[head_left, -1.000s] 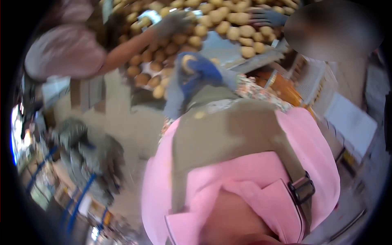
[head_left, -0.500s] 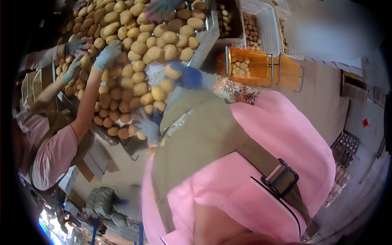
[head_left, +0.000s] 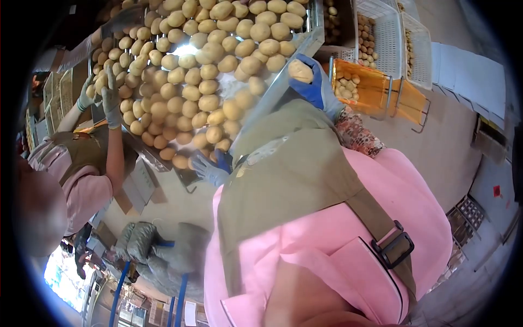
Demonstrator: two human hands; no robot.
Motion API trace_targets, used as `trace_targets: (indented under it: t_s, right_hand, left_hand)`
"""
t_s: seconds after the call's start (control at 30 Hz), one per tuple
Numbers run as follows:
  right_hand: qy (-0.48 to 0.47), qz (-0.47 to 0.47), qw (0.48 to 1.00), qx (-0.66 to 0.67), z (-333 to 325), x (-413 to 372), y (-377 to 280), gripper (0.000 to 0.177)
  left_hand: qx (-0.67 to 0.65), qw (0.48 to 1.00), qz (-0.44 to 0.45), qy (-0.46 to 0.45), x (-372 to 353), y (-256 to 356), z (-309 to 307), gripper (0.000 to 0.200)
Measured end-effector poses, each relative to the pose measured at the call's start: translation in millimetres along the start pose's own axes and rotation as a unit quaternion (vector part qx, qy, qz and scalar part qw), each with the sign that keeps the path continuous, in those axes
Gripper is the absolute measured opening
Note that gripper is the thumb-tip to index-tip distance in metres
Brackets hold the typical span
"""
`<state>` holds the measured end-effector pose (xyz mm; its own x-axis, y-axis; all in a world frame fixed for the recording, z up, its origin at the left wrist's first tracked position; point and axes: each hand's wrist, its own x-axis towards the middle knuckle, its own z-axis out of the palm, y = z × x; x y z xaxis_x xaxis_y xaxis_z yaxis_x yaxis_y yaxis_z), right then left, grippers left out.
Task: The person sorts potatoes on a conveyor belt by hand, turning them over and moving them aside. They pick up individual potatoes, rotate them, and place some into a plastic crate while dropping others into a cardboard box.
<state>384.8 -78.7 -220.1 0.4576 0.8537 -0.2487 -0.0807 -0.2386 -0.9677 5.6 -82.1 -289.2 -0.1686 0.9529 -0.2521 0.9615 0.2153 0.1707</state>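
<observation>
In the head view, my right hand, in a blue and grey glove, holds a potato just beyond the metal edge of the sorting table. My left hand, gloved in grey and blue, has its fingers spread beside the lower rim of the table, close to the nearest potatoes. Nothing shows in its grasp. Many potatoes cover the table between and beyond my hands, some of them blurred.
An orange-lined basket with potatoes stands right of my right hand. White plastic crates of potatoes are behind it. At left, a co-worker's gloved hands are at the potatoes. Full sacks lie below.
My right hand has carried the potato off the table, past its metal edge toward the orange-lined basket. The co-worker's hand has drawn back from the pile. The view has shifted.
</observation>
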Motion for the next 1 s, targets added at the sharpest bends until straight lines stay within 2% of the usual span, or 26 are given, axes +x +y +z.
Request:
trace_targets:
  t_s: [0.07,0.1,0.13,0.2,0.27,0.3,0.33,0.37,0.4,0.43,0.47,0.53,0.57,0.63,0.7,0.73,0.77,0.8,0.83,0.87,0.93,1.0]
  right_hand:
    - [-0.013,-0.012,1.0,-0.011,3,0,-8,0.07]
    - [-0.019,-0.024,0.999,-0.028,6,0,-11,0.069]
    - [-0.025,-0.036,0.998,-0.046,7,1,-13,0.069]
    - [-0.042,-0.039,0.997,-0.05,9,4,-6,0.068]
    - [-0.051,-0.043,0.996,-0.055,12,7,-3,0.067]
    - [-0.08,-0.055,0.994,-0.053,12,9,-3,0.062]
    - [-0.104,-0.067,0.991,-0.053,12,10,-5,0.056]
    - [-0.257,-0.125,0.956,-0.062,15,19,-48,0.041]
    - [-0.251,0.067,0.955,0.143,26,19,-25,0.035]
    - [-0.285,-0.025,0.957,-0.055,25,30,-34,0.038]
    - [-0.306,-0.11,0.912,-0.251,24,41,-42,0.04]
    - [-0.298,-0.072,0.915,-0.26,43,56,-41,0.041]
    - [-0.296,-0.114,0.909,-0.27,44,52,-70,0.043]
    - [-0.343,-0.071,0.896,-0.273,68,70,-62,0.038]
    - [-0.349,-0.062,0.865,-0.354,114,79,0,0.029]
    - [-0.328,-0.104,0.889,-0.301,127,64,27,0.026]
    - [-0.444,-0.205,0.715,-0.5,141,54,1,0.022]
    - [-0.432,-0.071,0.815,-0.379,154,42,32,0.026]
    - [-0.416,-0.127,0.825,-0.361,200,41,147,0.028]
    - [-0.413,-0.127,0.827,-0.36,193,30,102,0.028]
    - [-0.55,-0.098,0.773,-0.301,173,19,14,0.03]
    - [-0.454,-0.163,0.849,-0.218,187,50,33,0.027]
  left_hand:
    - [0.018,0.995,0.046,0.087,15,21,-7,0.076]
    - [-0.009,0.979,0.119,0.165,29,24,1,0.069]
    - [-0.037,0.974,0.135,0.181,38,40,-3,0.065]
    - [-0.119,0.971,0.151,0.139,58,76,-14,0.063]
    - [-0.171,0.961,0.205,0.068,76,93,3,0.061]
    - [-0.139,0.973,0.184,-0.017,80,104,11,0.058]
    - [-0.135,0.967,0.206,-0.067,78,114,10,0.057]
    - [-0.057,0.972,0.186,-0.133,70,132,-8,0.058]
    - [0.025,0.966,0.166,-0.196,59,144,-28,0.06]
    - [0.023,0.964,0.179,-0.196,53,136,-25,0.06]
    - [0.007,0.964,0.212,-0.162,50,117,-13,0.063]
    - [-0.027,0.956,0.275,-0.093,45,82,3,0.069]
    - [0.041,0.964,0.25,-0.081,40,73,0,0.071]
    - [0.135,0.968,0.208,-0.046,27,56,-5,0.071]
    - [0.136,0.974,0.181,0.013,17,19,3,0.07]
    - [0.109,0.978,0.17,0.051,20,-7,26,0.071]
    - [0.079,0.984,0.149,0.063,21,-23,35,0.07]
    - [0.058,0.989,0.126,0.052,19,-29,34,0.069]
    - [0.037,0.994,0.099,0.039,13,-31,30,0.069]
    - [0.018,0.996,0.081,0.027,12,-34,27,0.068]
    - [-0.023,0.998,0.06,0.013,19,-33,24,0.066]
    - [-0.127,0.99,0.054,0.01,45,-21,14,0.064]
